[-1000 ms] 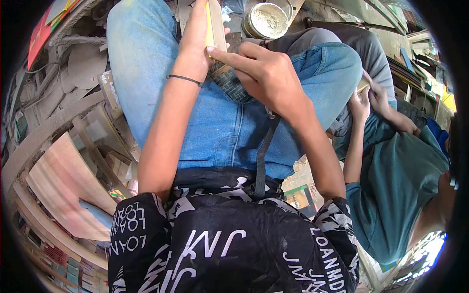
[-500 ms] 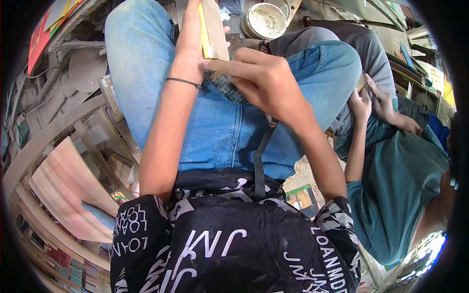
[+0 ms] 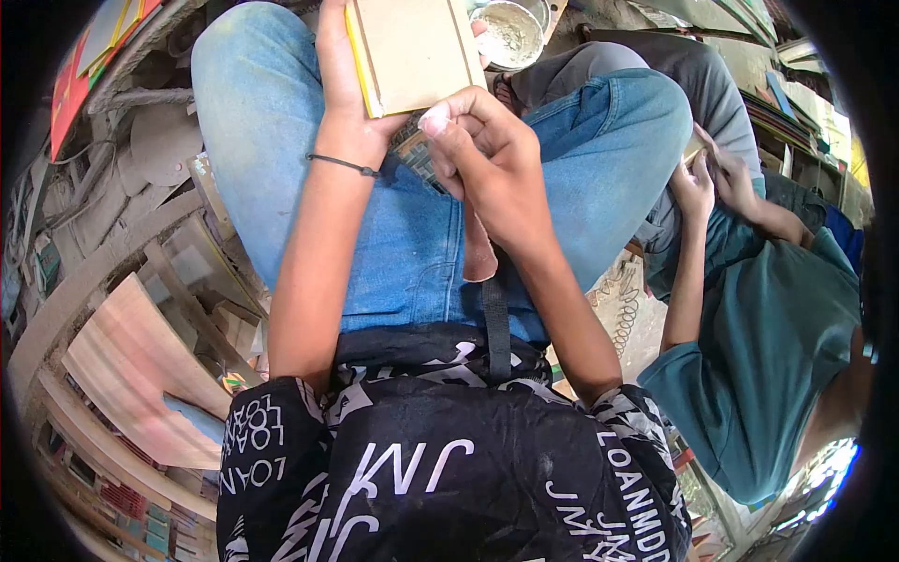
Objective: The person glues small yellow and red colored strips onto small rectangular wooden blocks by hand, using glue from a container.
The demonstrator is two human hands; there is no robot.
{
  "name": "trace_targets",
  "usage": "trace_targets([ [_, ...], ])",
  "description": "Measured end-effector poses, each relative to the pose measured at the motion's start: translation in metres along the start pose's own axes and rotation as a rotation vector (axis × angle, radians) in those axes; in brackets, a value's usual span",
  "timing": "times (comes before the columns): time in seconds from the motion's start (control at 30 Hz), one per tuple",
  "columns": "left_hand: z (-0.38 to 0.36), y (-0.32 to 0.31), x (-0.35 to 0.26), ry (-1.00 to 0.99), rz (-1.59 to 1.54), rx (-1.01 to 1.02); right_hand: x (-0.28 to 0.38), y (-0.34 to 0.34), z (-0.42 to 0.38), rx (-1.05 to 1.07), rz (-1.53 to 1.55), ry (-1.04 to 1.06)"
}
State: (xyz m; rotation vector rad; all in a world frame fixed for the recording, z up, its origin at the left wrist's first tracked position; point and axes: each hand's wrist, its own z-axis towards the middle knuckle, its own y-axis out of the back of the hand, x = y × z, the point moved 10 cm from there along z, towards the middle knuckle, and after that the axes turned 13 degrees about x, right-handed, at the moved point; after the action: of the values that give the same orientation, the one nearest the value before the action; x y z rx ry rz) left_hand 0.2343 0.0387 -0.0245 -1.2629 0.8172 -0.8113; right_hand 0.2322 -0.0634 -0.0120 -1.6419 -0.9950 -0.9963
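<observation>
My left hand (image 3: 339,70) grips a flat tan wooden panel (image 3: 412,56) with a yellow edge on its left side, and its fingertips show at the far right side. The broad face of the panel is turned up to me. Just below its lower right corner, my right hand (image 3: 501,169) is closed, thumb and forefinger pinched together, with whitish smears on the tips. From under that palm sticks out a flat reddish-brown handle (image 3: 479,253); the rest of this tool is hidden by the hand. Beyond the panel stands a tub of pale paste (image 3: 508,36).
To the right sits a co-worker in a green shirt (image 3: 749,347), both hands (image 3: 712,183) at a small pale piece. A curved wooden board (image 3: 145,375) leans among wooden bars at the left. Coloured sheets (image 3: 94,56) lie at the upper left.
The panel has turned from nearly edge-on to face up. My right hand has drawn back from the panel's edge, its pointing forefinger now bent in, and the reddish-brown handle shows more.
</observation>
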Motion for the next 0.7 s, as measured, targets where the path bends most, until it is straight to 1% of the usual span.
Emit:
trace_targets([
  [0.13,-0.003,0.003,-0.003,-0.039,0.006,-0.066,0.002,-0.007,-0.001,-0.011,0.044,0.023],
  [0.2,-0.003,-0.004,-0.003,-0.053,0.027,0.021,0.000,-0.008,-0.001,0.003,0.065,0.028],
  [0.33,-0.003,-0.012,-0.003,-0.060,0.001,0.044,0.001,-0.008,-0.004,0.034,0.021,-0.001],
  [0.43,-0.002,-0.017,-0.004,-0.064,0.010,0.101,0.001,-0.009,-0.006,0.078,-0.024,-0.008],
  [0.5,-0.006,-0.005,-0.013,-0.151,0.034,0.006,0.000,-0.007,-0.007,0.084,0.026,0.003],
  [0.63,-0.004,-0.005,-0.015,-0.169,0.003,0.020,-0.002,-0.001,-0.012,0.094,0.095,-0.020],
  [0.7,-0.004,-0.007,-0.012,-0.145,0.052,0.019,-0.003,0.004,-0.013,0.089,0.224,0.004],
])
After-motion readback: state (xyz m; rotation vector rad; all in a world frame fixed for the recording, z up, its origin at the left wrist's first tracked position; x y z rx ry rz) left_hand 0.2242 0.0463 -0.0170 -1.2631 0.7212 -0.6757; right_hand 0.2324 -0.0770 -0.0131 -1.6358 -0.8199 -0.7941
